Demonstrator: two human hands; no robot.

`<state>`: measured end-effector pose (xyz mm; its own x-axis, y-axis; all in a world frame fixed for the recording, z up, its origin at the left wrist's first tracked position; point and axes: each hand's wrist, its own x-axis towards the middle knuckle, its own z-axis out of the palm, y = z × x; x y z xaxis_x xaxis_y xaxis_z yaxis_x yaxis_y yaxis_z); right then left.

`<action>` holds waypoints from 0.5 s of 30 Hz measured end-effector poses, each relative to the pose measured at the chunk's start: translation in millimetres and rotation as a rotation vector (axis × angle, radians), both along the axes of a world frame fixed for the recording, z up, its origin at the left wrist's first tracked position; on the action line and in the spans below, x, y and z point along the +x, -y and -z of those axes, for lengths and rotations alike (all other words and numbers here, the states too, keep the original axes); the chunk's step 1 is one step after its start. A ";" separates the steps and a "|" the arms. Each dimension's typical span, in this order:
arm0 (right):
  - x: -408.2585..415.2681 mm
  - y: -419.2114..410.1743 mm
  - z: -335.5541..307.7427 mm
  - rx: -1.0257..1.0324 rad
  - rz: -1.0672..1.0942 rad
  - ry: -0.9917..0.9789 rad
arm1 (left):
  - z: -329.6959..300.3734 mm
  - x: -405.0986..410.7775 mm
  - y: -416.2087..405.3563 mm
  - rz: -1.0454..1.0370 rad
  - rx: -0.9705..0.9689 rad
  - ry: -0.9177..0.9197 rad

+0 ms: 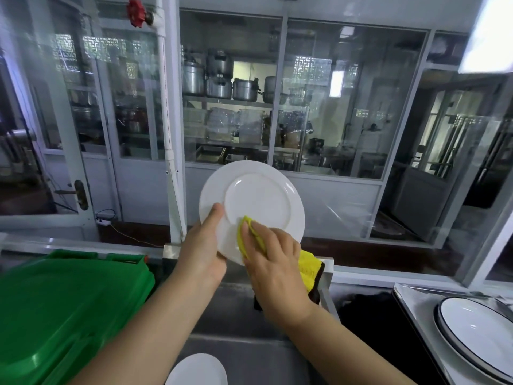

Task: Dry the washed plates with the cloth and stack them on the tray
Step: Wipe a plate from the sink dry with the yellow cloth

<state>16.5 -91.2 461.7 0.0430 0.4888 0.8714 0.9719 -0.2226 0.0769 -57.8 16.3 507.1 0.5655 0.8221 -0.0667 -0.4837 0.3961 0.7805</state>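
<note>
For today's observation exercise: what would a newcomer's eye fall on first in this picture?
First, the white plate held up at centre: the left hand grips its lower edge while the right hand presses a yellow cloth against it. Next, the big green lid at lower left.

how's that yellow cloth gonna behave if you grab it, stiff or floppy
Probably floppy: the yellow cloth bunches under the right hand and its free end hangs limp below the white plate. It looks plush, so likely light and unlikely to slip from a grip.
</note>
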 end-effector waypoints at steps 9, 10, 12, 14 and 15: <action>7.6 -8.9 6.1 -0.072 -0.194 0.198 | 2.8 -11.5 1.2 0.146 -0.077 0.060; 10.8 -4.3 10.0 -0.087 -0.201 0.222 | 3.8 -12.4 0.5 0.147 -0.080 0.058; 16.5 4.9 15.5 -0.066 -0.213 0.226 | 5.2 -14.1 -2.1 0.138 -0.075 0.077; 20.3 11.7 17.9 -0.014 -0.218 0.177 | 5.5 -15.3 -3.5 0.121 -0.066 0.098; 21.6 14.7 19.0 0.009 -0.215 0.146 | 6.3 -16.3 -4.1 0.108 -0.058 0.099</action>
<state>38.2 -105.9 442.7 -0.1878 0.4656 0.8649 0.9757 -0.0129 0.2188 -74.2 20.4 500.8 0.6569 0.7522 -0.0522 -0.5088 0.4934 0.7055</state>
